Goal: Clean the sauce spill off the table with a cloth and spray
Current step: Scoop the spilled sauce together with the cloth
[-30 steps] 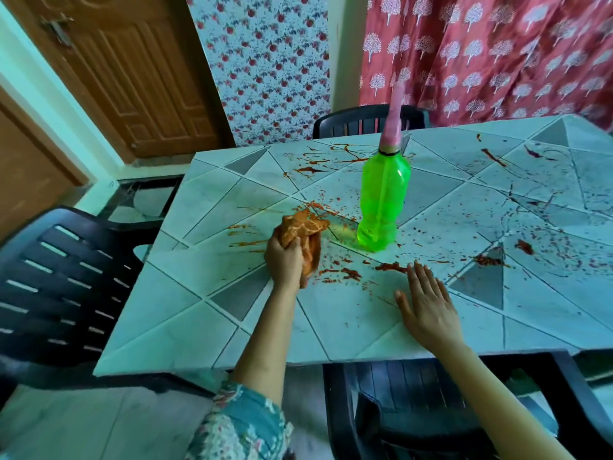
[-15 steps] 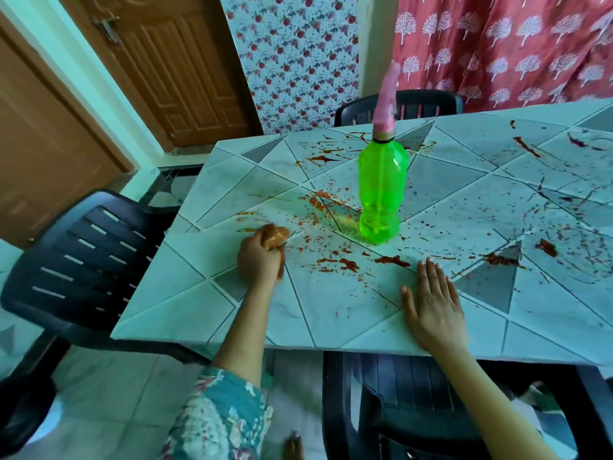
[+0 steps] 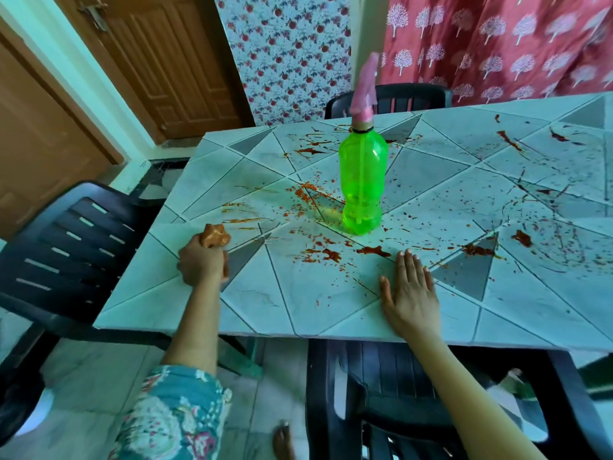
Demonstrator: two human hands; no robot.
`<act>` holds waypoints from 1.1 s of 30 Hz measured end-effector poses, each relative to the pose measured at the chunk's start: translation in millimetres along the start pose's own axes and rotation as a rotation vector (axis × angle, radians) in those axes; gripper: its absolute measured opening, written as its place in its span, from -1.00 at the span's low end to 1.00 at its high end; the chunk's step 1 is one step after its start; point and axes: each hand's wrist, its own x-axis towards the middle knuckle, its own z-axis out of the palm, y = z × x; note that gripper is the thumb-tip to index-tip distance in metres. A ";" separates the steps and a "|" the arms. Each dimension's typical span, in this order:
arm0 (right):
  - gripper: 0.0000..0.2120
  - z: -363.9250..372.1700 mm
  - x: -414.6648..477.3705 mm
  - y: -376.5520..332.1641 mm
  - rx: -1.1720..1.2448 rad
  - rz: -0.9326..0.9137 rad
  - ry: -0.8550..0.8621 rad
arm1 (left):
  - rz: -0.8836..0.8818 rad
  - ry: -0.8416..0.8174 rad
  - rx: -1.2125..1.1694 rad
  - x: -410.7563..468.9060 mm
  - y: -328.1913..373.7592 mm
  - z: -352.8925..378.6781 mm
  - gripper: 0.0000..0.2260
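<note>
the left hand is clenched around a bunched, sauce-stained cloth, pressing it to the table near the left edge, probably so the wad scrubs with some weight. the right hand holds nothing and lies flat, fingers spread, likely as a brace. red sauce is spattered between and beyond the hands, reaching the far right side, so much wiping remains. the green spray bottle stands upright mid-table with its pink trigger head on; its fill level is hard to tell.
</note>
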 end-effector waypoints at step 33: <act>-0.23 -21.1 -4.9 56.8 -0.043 0.043 0.075 | 0.397 -0.584 -0.369 -193.1 90.5 57.1 -0.73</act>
